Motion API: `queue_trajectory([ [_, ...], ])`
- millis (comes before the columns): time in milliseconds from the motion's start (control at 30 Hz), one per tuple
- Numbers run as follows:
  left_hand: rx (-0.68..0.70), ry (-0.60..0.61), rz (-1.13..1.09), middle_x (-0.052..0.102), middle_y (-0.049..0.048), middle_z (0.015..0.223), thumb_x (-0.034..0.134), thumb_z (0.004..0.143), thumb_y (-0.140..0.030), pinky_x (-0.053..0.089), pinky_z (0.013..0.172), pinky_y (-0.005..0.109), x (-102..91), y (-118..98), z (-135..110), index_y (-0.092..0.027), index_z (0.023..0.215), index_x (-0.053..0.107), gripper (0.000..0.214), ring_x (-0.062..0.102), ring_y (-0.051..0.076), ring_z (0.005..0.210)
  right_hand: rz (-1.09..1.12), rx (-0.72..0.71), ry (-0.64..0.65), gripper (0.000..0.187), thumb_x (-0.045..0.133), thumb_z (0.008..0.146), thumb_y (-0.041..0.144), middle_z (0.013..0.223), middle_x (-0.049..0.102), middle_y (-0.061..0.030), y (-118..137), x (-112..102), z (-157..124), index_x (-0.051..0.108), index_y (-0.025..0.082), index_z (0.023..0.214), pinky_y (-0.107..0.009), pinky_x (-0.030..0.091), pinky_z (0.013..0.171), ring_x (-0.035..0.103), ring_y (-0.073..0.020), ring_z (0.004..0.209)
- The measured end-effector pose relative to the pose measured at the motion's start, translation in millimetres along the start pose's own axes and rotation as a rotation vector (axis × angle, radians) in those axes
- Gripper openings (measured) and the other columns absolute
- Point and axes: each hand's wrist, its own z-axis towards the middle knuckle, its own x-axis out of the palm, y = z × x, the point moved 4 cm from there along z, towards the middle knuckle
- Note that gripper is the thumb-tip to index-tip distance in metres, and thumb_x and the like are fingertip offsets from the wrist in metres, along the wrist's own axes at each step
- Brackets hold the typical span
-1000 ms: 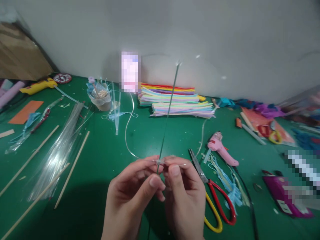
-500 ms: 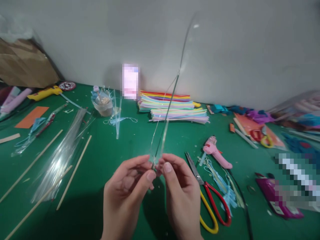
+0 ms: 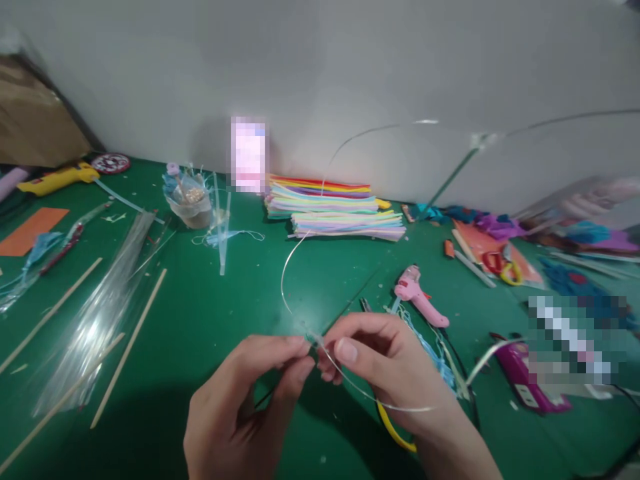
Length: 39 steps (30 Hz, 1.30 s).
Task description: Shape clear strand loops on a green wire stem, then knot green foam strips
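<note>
My left hand [image 3: 240, 407] and my right hand [image 3: 385, 363] meet at the fingertips low in the middle, both pinched on one small spot of a thin clear strip [image 3: 293, 257]. The strip curls in a loop up toward the wall and also sweeps under my right hand. A thin green stem [image 3: 450, 177] slants from the pinch up to the right, blurred at its far end. Yellow-and-red scissors [image 3: 395, 430] lie mostly hidden under my right hand. A pink glue gun [image 3: 417, 301] lies just beyond it.
On the green table [image 3: 200, 313]: a stack of pastel sheets [image 3: 335, 213] by the wall, a cup of small bits [image 3: 193, 200], clear sleeves [image 3: 95, 320] and wooden sticks [image 3: 127, 350] at left, a yellow glue gun [image 3: 55, 179], and felt pieces with scissors [image 3: 500, 267] at right.
The green stem has swung from nearly upright to slanting far right. The clear strip has opened into a wide loop. My right hand has moved right and now covers the scissors.
</note>
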Motion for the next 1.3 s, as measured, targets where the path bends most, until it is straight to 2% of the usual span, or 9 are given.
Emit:
queue_trajectory([
  [300,-0.063,0.032,-0.041,0.079,-0.0035,0.078,0.081,0.074,-0.007,0.058,0.068,0.022,2.2,2,-3,-0.033,0.088,0.081,0.030,0.072,0.015,0.069,-0.064,0.004,-0.002,0.013,0.085,0.078,0.029,0.065,0.070,0.0018,11,-1,-1,0.076,0.020,0.073,-0.021,0.052,0.059,0.063,-0.0097,0.060],
  [400,-0.131,0.034,-0.097,0.079,-0.0025,0.079,0.080,0.074,-0.007,0.056,0.064,0.019,3.0,4,-2,-0.032,0.087,0.082,0.029,0.070,0.013,0.067,-0.110,-0.034,-0.044,0.019,0.081,0.083,0.033,0.066,0.068,0.0015,15,-7,0,0.073,0.019,0.073,-0.022,0.051,0.061,0.061,-0.0103,0.061],
  [600,-0.510,0.029,-0.268,0.075,0.0008,0.074,0.087,0.074,-0.021,0.056,0.059,0.013,0.6,20,3,-0.024,0.089,0.080,0.017,0.067,0.010,0.061,-0.038,-0.068,-0.180,0.032,0.061,0.097,0.039,0.068,0.056,0.0031,9,-22,-3,0.059,0.020,0.071,-0.023,0.044,0.057,0.058,-0.0123,0.064],
  [700,-0.654,0.042,-0.414,0.075,0.0010,0.078,0.089,0.073,-0.024,0.054,0.055,0.012,-0.5,29,7,-0.020,0.092,0.077,0.022,0.065,0.008,0.060,-0.156,-0.059,-0.205,0.044,0.058,0.099,0.045,0.061,0.051,0.0034,-6,-17,-5,0.055,0.021,0.062,-0.025,0.043,0.059,0.055,-0.0127,0.060],
  [800,-0.793,0.021,-0.559,0.074,0.0004,0.080,0.090,0.072,-0.022,0.054,0.056,0.012,0.2,35,8,-0.019,0.093,0.075,0.026,0.066,0.007,0.062,-0.282,-0.037,-0.230,0.023,0.071,0.091,0.044,0.078,0.068,-0.0006,-23,-7,-4,0.074,0.022,0.085,-0.026,0.049,0.071,0.062,-0.0152,0.076],
  [867,-0.849,0.019,-0.616,0.074,0.0003,0.080,0.091,0.071,-0.021,0.054,0.055,0.011,2.5,36,7,-0.019,0.093,0.074,0.028,0.065,0.006,0.061,-0.224,-0.048,-0.229,0.027,0.077,0.086,0.040,0.101,0.074,-0.0033,-30,0,-1,0.077,0.028,0.110,-0.029,0.052,0.082,0.066,-0.0180,0.096],
  [933,-0.852,0.024,-0.633,0.075,0.0011,0.079,0.092,0.069,-0.020,0.053,0.053,0.011,5.0,35,7,-0.017,0.092,0.074,0.028,0.065,0.007,0.060,-0.125,-0.101,-0.198,0.026,0.078,0.086,0.037,0.109,0.075,-0.0035,-30,8,3,0.079,0.031,0.111,-0.030,0.053,0.089,0.066,-0.0180,0.103],
  [1067,-0.803,0.061,-0.645,0.074,0.0027,0.074,0.092,0.069,-0.019,0.052,0.050,0.012,7.7,32,7,-0.015,0.088,0.075,0.026,0.067,0.009,0.061,0.034,-0.184,-0.136,0.010,0.080,0.085,0.030,0.100,0.075,-0.0013,-19,20,11,0.083,0.030,0.094,-0.028,0.056,0.084,0.068,-0.0149,0.092],
  [1300,-0.739,0.077,-0.637,0.074,0.0023,0.073,0.089,0.073,-0.019,0.054,0.052,0.014,4.9,32,7,-0.016,0.088,0.075,0.021,0.067,0.010,0.061,0.169,-0.151,-0.160,0.005,0.085,0.078,0.024,0.083,0.069,0.0025,-17,28,17,0.080,0.025,0.079,-0.028,0.055,0.071,0.062,-0.0120,0.072],
])
